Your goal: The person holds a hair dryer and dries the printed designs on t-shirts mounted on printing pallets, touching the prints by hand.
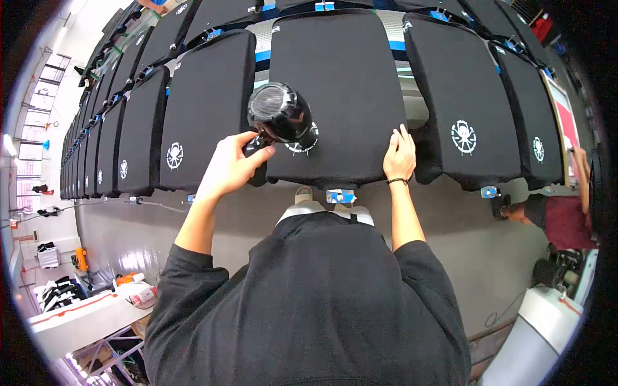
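Observation:
My left hand [235, 161] is closed around the handle of a black hair dryer [281, 114]. The dryer is over the lower left part of a black shirt [338, 83] stretched on a flat board in front of me, and it partly covers a white round print [309, 143]. At the lower right edge of the same shirt, my right hand [400, 154] lies flat with its fingers pointing forward. It wears a dark bracelet and holds nothing.
More black shirts with white prints lie on boards to the left [206, 109] and right [463, 96]. A person in a dark red top [568, 222] stands at the far right beside a framed screen [561, 116]. A white table [96, 315] is at lower left.

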### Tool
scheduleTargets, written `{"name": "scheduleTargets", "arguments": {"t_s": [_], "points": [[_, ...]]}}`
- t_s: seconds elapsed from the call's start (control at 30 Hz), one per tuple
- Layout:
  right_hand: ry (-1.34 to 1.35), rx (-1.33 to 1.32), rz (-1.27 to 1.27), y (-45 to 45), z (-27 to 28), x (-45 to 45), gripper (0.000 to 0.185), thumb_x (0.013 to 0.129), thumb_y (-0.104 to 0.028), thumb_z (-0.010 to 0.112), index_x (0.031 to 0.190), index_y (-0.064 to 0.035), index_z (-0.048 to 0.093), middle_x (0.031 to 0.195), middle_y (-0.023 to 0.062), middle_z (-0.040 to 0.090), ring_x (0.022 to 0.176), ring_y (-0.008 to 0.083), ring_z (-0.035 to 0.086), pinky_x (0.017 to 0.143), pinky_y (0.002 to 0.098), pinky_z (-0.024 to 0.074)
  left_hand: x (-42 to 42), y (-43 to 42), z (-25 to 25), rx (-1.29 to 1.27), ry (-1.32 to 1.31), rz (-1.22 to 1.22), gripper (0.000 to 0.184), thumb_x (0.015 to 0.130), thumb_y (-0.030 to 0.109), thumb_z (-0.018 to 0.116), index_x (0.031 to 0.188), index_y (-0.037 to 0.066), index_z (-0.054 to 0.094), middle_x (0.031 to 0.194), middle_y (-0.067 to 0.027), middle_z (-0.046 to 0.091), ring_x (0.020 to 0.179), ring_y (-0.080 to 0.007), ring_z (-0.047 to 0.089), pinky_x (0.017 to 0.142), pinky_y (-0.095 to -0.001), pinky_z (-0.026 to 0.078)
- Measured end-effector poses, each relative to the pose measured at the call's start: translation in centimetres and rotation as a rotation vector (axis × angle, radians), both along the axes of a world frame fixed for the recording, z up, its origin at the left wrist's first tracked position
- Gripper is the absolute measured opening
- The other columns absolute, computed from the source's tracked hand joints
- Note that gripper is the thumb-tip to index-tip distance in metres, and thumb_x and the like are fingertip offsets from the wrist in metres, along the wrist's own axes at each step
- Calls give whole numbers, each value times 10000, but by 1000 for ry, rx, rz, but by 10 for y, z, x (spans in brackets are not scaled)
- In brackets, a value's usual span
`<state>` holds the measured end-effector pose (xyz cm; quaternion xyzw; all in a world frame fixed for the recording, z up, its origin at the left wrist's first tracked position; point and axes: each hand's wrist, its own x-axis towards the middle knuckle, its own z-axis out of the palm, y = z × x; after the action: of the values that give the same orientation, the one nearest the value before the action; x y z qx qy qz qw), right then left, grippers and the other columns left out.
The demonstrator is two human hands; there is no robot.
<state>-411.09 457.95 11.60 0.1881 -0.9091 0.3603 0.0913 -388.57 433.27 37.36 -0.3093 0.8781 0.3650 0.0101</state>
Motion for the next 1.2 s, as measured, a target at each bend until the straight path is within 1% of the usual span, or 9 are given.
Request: {"name": "scheduleTargets", "arguments": {"t_s": [0.07, 0.43, 0.6, 0.73, 0.8, 0.9, 0.97, 1.03, 1.2], "points": [[4, -5, 5, 1, -1, -1, 392, 1032, -327, 442, 1205, -69, 680, 1412, 58, 569, 1294, 336, 510, 1085, 409, 408, 10, -1, 3, 110, -15, 52, 238, 908, 233, 693, 984, 8, 675, 617, 25, 552, 506, -45, 495, 465, -224, 392], [29, 46, -1, -2, 3, 1, 375, 1020, -311, 464, 1188, -68, 696, 1409, 68, 572, 1326, 347, 487, 1064, 439, 411, 22, -39, -17, 41, 45, 245, 218, 910, 232, 704, 899, 31, 620, 628, 18, 571, 499, -46, 513, 447, -220, 393], [23, 23, 5, -2, 2, 1, 367, 1017, -312, 477, 1184, -71, 698, 1412, 50, 572, 1332, 336, 484, 1066, 441, 408, -4, -48, -18, 68, 53, 202, 275, 922, 274, 681, 799, 45, 593, 628, 17, 568, 506, -50, 517, 452, -226, 398], [-14, 28, 29, 1, 2, 1, 378, 1016, -330, 479, 1216, -86, 687, 1432, 32, 556, 1354, 331, 461, 1080, 442, 391, -23, -41, -14, 78, 48, 189, 268, 915, 273, 688, 814, 41, 600, 632, 14, 574, 511, -51, 521, 452, -228, 398], [-3, 58, 50, 4, 1, 1, 388, 1017, -341, 476, 1237, -93, 677, 1447, 30, 542, 1368, 331, 445, 1087, 445, 380, -29, -40, -15, 55, 41, 128, 351, 870, 326, 711, 871, -19, 645, 605, -40, 614, 511, -96, 580, 505, -283, 476], [-14, 95, 90, 6, -1, -1, 420, 1018, -370, 464, 1288, -109, 651, 1485, 25, 503, 1407, 331, 393, 1111, 456, 343, -35, -30, -15, 62, 30, 72, 373, 865, 343, 714, 872, -23, 643, 602, -48, 613, 520, -104, 593, 516, -289, 481], [-14, 117, 106, 7, -1, -1, 424, 1019, -375, 461, 1295, -111, 646, 1493, 26, 495, 1416, 329, 380, 1117, 460, 330, -35, -22, -11, 79, 18, 41, 392, 860, 362, 716, 837, -20, 631, 596, -54, 608, 528, -114, 605, 517, -293, 476], [-23, 104, 110, 7, -1, -1, 417, 1011, -361, 475, 1294, -107, 646, 1499, 30, 487, 1417, 342, 371, 1122, 467, 319, -31, -14, -9, 52, -17, -39, 261, 901, 259, 706, 905, 4, 647, 629, 28, 561, 521, -43, 514, 471, -223, 405], [-23, 129, 117, 7, -3, -2, 432, 1018, -379, 458, 1309, -113, 637, 1509, 32, 475, 1433, 347, 347, 1133, 482, 298, -9, -3, 6, 125, -63, -25, 256, 898, 265, 706, 904, 15, 650, 612, 18, 552, 510, -56, 509, 469, -243, 390]]}}
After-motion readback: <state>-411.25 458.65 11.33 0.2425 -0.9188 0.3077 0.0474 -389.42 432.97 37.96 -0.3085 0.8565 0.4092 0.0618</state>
